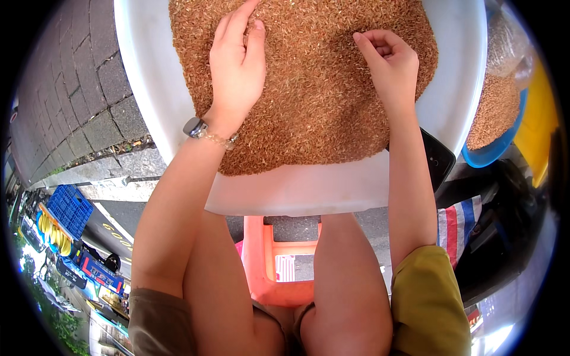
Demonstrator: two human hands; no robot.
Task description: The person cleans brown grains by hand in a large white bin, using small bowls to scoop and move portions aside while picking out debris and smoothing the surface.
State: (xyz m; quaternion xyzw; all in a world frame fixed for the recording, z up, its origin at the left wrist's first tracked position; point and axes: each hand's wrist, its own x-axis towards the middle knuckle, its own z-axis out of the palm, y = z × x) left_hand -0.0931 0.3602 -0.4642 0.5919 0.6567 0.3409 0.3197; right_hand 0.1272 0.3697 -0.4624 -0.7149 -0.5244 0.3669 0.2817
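A wide white tray (pixel 297 193) spreads out before me, with a broad layer of reddish-brown grain (pixel 309 107) that looks like unpolished rice. Over the left part of the grain is my left hand (pixel 238 65), its fingers stretched forward and the thumb apart; the fingertips reach the top edge of the view. A watch and a beaded bracelet circle that wrist. My right hand (pixel 393 66) is at the grain's right side, fingers curled in and thumb against the index finger in a pinch. Whatever is between those fingertips is too small to tell.
A black phone (pixel 438 159) lies by the tray's right edge, partly behind my right forearm. Farther right stands a blue basin (pixel 499 145) of paler grain. An orange plastic stool (pixel 285 293) shows between my legs. Left are paving and a blue crate (pixel 70 209) near bananas.
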